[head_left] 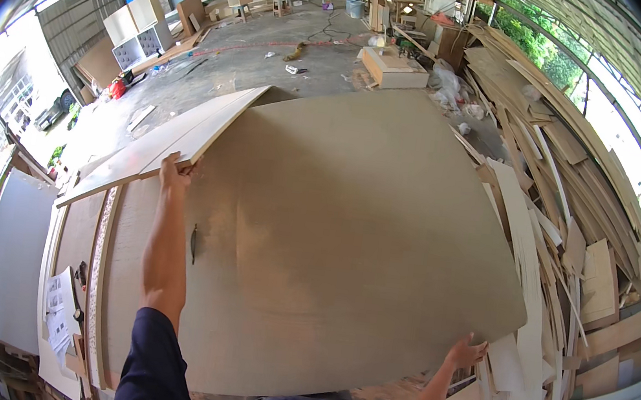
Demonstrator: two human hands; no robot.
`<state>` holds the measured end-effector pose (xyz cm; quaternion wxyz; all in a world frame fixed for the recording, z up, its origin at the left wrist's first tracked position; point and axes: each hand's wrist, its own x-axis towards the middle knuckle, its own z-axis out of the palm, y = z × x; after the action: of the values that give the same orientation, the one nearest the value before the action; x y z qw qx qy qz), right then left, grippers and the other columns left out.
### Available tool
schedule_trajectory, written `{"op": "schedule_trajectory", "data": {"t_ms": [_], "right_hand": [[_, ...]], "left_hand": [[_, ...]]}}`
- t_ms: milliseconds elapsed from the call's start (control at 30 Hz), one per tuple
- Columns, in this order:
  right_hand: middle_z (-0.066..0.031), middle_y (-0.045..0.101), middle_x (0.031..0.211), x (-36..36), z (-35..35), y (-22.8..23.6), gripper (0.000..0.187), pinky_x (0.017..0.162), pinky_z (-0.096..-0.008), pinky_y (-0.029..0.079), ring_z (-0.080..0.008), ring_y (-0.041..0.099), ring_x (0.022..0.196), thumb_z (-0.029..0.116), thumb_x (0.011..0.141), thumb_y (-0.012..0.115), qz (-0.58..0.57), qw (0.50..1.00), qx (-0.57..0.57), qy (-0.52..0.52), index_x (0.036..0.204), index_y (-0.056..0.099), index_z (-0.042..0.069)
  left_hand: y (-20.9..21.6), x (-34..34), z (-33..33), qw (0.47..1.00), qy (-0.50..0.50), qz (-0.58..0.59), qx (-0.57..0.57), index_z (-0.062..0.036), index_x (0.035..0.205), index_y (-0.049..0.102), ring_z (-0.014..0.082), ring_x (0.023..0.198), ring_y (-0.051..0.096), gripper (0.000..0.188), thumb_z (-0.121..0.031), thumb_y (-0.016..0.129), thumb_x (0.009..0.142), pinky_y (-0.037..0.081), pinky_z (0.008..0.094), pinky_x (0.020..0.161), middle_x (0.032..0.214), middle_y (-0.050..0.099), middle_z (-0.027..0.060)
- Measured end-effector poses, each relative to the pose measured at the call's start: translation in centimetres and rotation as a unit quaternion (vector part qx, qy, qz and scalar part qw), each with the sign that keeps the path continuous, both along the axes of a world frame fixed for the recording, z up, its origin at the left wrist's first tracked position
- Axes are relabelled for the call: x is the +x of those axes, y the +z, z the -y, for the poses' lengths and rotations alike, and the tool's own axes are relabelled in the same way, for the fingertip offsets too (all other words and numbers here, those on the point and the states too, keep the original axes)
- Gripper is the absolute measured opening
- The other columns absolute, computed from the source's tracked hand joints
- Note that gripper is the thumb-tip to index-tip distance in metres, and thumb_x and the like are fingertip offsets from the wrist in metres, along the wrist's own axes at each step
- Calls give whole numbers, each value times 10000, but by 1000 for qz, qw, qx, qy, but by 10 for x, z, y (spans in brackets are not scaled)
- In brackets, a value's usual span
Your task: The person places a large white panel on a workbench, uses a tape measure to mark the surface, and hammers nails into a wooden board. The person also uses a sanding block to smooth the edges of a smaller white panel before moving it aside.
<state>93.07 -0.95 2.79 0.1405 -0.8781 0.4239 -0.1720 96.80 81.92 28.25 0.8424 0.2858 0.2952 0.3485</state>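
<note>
A large thin brown board point(348, 235) fills the middle of the view, held nearly flat in front of me. My left hand point(176, 171) grips its far left edge, arm stretched out in a dark blue sleeve. My right hand point(466, 351) holds the board's near right corner from below. A long pale plank point(161, 144) lies slanted just beyond my left hand, its end beside my fingers.
A heap of offcut boards and veneer strips point(570, 228) rises on the right. More panels point(13, 260) and printed papers point(58, 316) lie at the left. Beyond, a concrete floor point(273, 60) carries cabinets, a low wooden box point(393, 68) and workbenches.
</note>
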Motion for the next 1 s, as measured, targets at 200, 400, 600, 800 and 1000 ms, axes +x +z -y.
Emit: {"op": "schedule_trajectory", "data": {"t_ms": [200,400,600,800,1000], "right_hand": [[-194,486,1409,19,64,-26,793,1011,-467,466,-356,534,1213,430,862,707,221,852,449,-156,1394,405,-75],[-171,518,1374,17,52,-16,760,981,-439,489,-305,566,1150,429,861,718,253,785,551,-126,1369,435,-60],[-180,519,1370,16,56,-26,791,991,-436,487,-304,561,1167,440,863,713,237,794,543,-135,1388,396,-59],[-198,503,1381,25,48,-17,879,1002,-465,496,-325,554,1187,474,851,714,254,782,555,-130,1409,320,-79],[-213,513,1364,31,46,-13,874,997,-492,501,-361,577,1152,502,854,695,257,804,505,-179,1387,317,-78]], "left_hand": [[-18,35,47,999,35,22,18,74,1036,475,422,1003,612,249,-10,618,851,544,668,870,1063,554,258],[-10,63,175,997,-14,30,69,-32,1015,592,270,883,645,194,-69,666,839,607,499,799,974,598,110],[25,80,305,998,16,66,-3,36,1095,561,254,900,653,249,-36,632,867,608,421,777,1058,593,127],[51,50,346,998,5,67,-12,83,1098,517,321,981,657,283,-27,619,858,614,473,829,1077,587,190],[139,36,352,997,-39,69,-4,133,1116,476,338,917,669,336,-45,592,856,632,444,772,1091,558,227]]}}
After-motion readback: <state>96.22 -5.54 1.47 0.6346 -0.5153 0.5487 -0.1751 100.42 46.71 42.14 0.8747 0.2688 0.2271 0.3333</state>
